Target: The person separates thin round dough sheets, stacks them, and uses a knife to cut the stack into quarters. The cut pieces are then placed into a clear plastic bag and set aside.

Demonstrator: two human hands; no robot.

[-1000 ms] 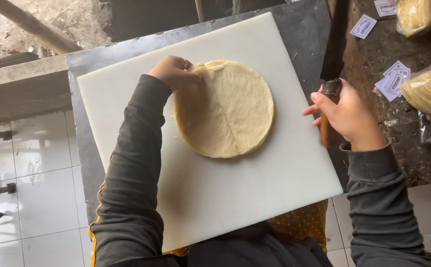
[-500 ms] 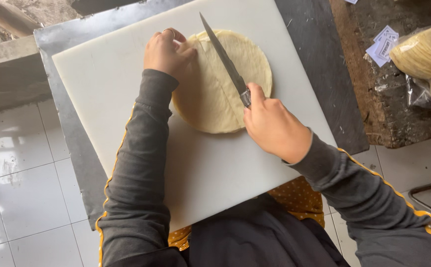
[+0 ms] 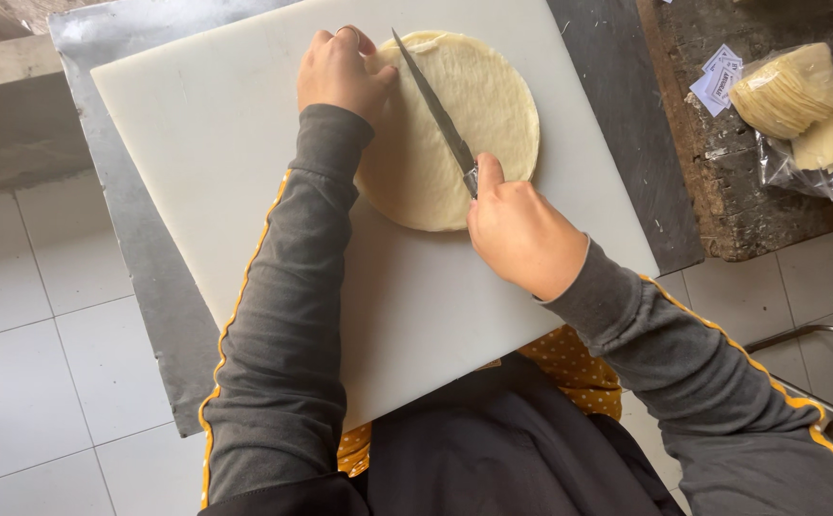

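Observation:
A stack of round pale flatbreads [image 3: 493, 105] lies on a large white cutting board [image 3: 206, 143]. My left hand [image 3: 340, 75] presses down on the stack's left edge, fingers curled, a ring on one finger. My right hand [image 3: 521, 234] grips the handle of a long knife [image 3: 432, 102]. Its blade lies across the middle of the stack, tip pointing away from me.
The board rests on a grey metal table [image 3: 139, 258]. To the right, a dark worn surface [image 3: 722, 191] carries clear bags of more flatbreads [image 3: 799, 96] and small paper labels [image 3: 719, 81]. White floor tiles [image 3: 34, 334] lie on the left. A metal frame [image 3: 818, 334] stands lower right.
My right hand picked up the knife from the table's right side and brought it over the stack; the blade now lies across the flatbreads. My left hand stayed on the stack's edge.

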